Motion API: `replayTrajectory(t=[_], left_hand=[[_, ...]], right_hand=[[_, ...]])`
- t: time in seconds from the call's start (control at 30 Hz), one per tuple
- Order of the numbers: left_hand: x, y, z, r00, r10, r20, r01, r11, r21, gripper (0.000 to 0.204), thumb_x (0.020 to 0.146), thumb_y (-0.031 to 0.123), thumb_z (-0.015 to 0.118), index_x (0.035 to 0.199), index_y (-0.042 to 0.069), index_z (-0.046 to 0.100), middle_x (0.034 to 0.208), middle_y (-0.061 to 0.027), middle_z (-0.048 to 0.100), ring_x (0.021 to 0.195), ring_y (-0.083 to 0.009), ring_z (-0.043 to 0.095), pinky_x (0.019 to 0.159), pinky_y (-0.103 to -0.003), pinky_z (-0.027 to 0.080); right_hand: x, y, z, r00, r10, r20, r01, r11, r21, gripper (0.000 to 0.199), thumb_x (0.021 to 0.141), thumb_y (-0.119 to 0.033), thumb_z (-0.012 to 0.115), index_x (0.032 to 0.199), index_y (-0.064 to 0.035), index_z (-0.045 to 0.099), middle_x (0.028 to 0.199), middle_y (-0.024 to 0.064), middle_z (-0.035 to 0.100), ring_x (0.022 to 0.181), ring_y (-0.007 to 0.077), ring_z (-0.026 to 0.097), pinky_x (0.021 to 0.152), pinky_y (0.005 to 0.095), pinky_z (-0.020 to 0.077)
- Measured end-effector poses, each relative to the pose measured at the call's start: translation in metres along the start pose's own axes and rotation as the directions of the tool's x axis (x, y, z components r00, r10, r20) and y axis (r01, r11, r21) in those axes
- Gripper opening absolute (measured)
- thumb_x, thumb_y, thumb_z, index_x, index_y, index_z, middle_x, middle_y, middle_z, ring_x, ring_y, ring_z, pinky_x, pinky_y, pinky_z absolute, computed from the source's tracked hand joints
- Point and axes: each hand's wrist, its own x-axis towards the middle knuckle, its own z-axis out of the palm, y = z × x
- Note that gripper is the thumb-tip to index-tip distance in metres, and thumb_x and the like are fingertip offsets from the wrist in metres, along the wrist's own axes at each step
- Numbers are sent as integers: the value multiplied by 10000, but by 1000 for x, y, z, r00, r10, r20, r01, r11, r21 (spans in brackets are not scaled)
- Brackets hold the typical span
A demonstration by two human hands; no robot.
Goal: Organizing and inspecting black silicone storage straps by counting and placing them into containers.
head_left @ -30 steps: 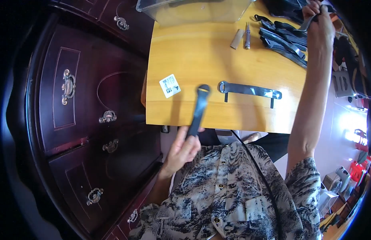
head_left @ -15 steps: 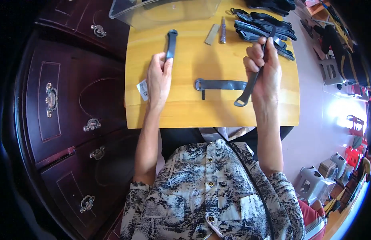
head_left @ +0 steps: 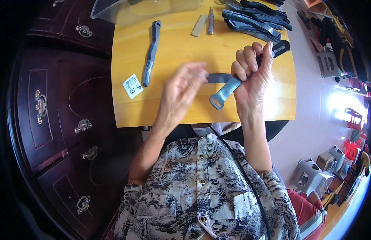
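My right hand (head_left: 253, 76) is shut on a long grey-blue handle piece (head_left: 225, 93), held tilted above the yellow wooden table (head_left: 181, 116), with its ringed end pointing down toward me. My left hand (head_left: 180, 94) is blurred, its fingers apart, its fingertips at the left end of a flat dark metal strip (head_left: 218, 78) lying on the table between both hands. I cannot tell whether it grips the strip. A second dark handle piece (head_left: 150, 52) lies alone on the left part of the table.
A pile of dark handle pieces (head_left: 257, 18) lies at the far right of the table, with a small metal plate (head_left: 200, 25) and a slim tool (head_left: 210, 20) beside it. A clear plastic box (head_left: 149, 8) stands at the back. A white sticker (head_left: 132, 86) and dark wooden drawers (head_left: 53, 120) are left.
My left hand has let go of the dark handle piece on the left of the table and moved right to the metal strip. My right hand holds its piece more tilted.
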Motion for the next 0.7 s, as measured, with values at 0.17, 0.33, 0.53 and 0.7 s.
replayTrajectory(t=[0.17,0.33,0.53,0.7], left_hand=[[-13,18,25,915,-208,346,275,948,-158,320,975,316,526,1071,12,532,782,-44,643,671,-80,598,630,-220,476],[-17,15,29,885,-263,383,342,927,-155,236,1007,208,444,1078,5,542,673,-68,623,531,-98,575,512,-210,461],[-39,12,10,858,-341,385,375,927,-16,284,1009,198,414,1087,-21,578,640,-68,618,482,-93,541,460,-201,387],[-53,15,-6,849,-409,335,398,912,105,263,998,185,438,1007,-9,614,544,-46,565,403,-63,466,396,-190,327]], right_hand=[[-9,3,10,996,-49,-77,41,993,-109,355,979,-448,453,808,-138,487,538,-70,279,473,40,224,402,208,168],[-19,-6,2,991,-57,-122,43,992,-114,378,996,-458,396,827,-130,473,543,-55,279,459,48,219,396,213,179],[-28,-14,-7,990,-10,-142,16,999,42,392,1002,-474,356,865,-126,476,538,-57,283,437,47,198,390,200,195],[-28,-48,-22,976,-169,-134,168,986,-23,404,1008,-470,340,853,-118,464,533,-59,272,436,48,186,388,200,187]])
